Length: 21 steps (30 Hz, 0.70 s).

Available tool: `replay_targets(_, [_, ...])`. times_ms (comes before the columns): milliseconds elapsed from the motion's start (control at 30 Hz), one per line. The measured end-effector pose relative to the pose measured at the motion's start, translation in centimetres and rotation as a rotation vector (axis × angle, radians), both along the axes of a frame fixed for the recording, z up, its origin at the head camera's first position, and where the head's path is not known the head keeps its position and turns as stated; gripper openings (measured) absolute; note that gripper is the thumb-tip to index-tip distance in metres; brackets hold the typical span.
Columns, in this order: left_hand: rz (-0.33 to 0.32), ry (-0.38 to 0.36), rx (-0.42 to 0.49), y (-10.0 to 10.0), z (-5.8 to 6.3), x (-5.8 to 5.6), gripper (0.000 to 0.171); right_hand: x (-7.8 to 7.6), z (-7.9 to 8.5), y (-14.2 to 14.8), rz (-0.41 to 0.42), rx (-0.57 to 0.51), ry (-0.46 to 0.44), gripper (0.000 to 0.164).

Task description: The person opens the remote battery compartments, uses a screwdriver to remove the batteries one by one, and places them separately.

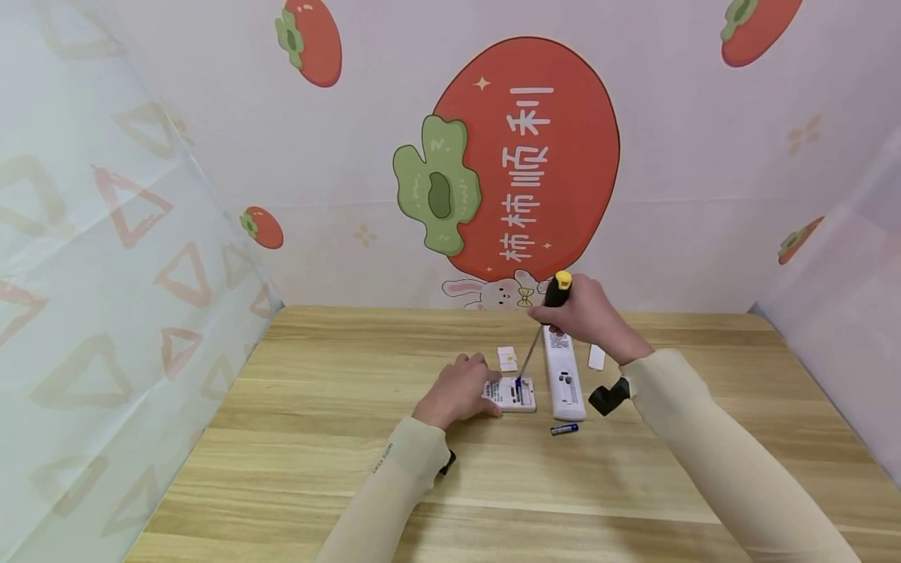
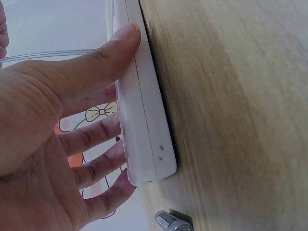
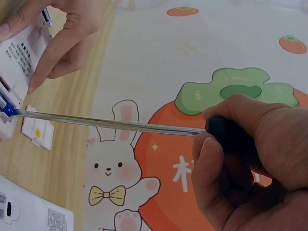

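Observation:
My left hand [image 1: 461, 387] holds a small white battery-powered device [image 2: 147, 106] by its edges, the thumb along one side and the fingers opposite. The device lies on the table with its battery compartment facing up. A blue battery [image 3: 6, 105] sits in that compartment. In my right hand [image 1: 587, 309] is a screwdriver [image 1: 558, 289] with a black and yellow handle, gripped with the fingers curled round it. Its long metal shaft [image 3: 120, 125] slants down, and the tip meets the end of the battery.
A long white remote control [image 1: 563, 360] lies right of the device, its battery compartment uncovered. White covers lie behind the device [image 1: 507, 359] and right of the remote [image 1: 596, 357]. One loose battery [image 1: 564, 428] lies in front; another battery [image 2: 171, 221] lies by my left hand.

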<state>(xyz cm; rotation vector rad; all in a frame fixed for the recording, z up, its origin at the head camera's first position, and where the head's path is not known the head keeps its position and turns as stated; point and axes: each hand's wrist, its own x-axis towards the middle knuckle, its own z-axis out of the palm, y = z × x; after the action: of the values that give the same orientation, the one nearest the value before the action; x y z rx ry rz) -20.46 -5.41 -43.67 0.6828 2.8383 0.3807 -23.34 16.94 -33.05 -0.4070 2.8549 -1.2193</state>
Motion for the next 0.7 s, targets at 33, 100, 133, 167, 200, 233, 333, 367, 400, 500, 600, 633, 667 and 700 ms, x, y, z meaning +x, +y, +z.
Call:
replay_targets(33, [-0.001, -0.001, 0.0, 0.0, 0.0, 0.0, 0.06, -0.2, 0.0, 0.0, -0.005, 0.005, -0.011, 0.027])
replay_targets(100, [-0.001, -0.002, 0.002, 0.0, 0.0, 0.0, 0.06, -0.5, 0.2, 0.0, -0.01, 0.003, -0.035, 0.028])
replay_targets(133, [-0.001, -0.002, 0.004, 0.0, 0.1, -0.1, 0.06, -0.7, 0.2, 0.0, -0.013, -0.003, -0.046, 0.028])
replay_targets(167, [-0.002, -0.002, 0.004, 0.1, 0.1, -0.1, 0.06, -0.9, 0.2, 0.0, -0.015, -0.01, -0.055, 0.028])
replay_targets(200, [-0.003, -0.001, 0.004, 0.1, 0.1, -0.1, 0.06, -1.0, 0.2, 0.0, -0.018, -0.016, -0.063, 0.029])
replay_targets(233, [-0.003, -0.001, 0.005, 0.1, 0.1, -0.1, 0.06, -1.2, 0.1, 0.1, -0.02, -0.021, -0.07, 0.029])
replay_targets(333, [-0.004, -0.001, 0.005, 0.1, 0.1, -0.1, 0.061, -1.6, 0.0, 0.2, -0.032, -0.037, -0.09, 0.03])
replay_targets(367, [-0.003, -0.001, 0.003, 0.1, 0.1, -0.1, 0.061, -1.7, 0.0, 0.2, -0.034, -0.04, -0.094, 0.03])
replay_targets(400, [-0.003, -0.001, 0.002, 0.1, 0.1, -0.1, 0.061, -1.8, 0.0, 0.2, -0.035, -0.042, -0.099, 0.03])
replay_targets(500, [-0.002, -0.001, -0.004, 0.1, 0.0, -0.2, 0.061, -1.9, -0.1, 0.2, -0.038, -0.043, -0.106, 0.028])
replay_targets(600, [-0.004, 0.002, -0.013, 0.0, 0.0, -0.1, 0.062, -1.8, -0.1, 0.1, -0.032, -0.035, -0.107, 0.027])
replay_targets(633, [-0.004, 0.003, -0.015, 0.0, 0.0, -0.1, 0.062, -1.7, -0.1, 0.1, -0.027, -0.029, -0.102, 0.027])
replay_targets(667, [-0.004, 0.004, -0.017, 0.0, 0.0, -0.1, 0.062, -1.6, -0.1, 0.0, -0.021, -0.023, -0.096, 0.027])
replay_targets(700, [-0.003, 0.003, -0.016, 0.0, 0.0, -0.1, 0.062, -1.4, -0.1, 0.0, -0.013, -0.021, -0.091, 0.027])
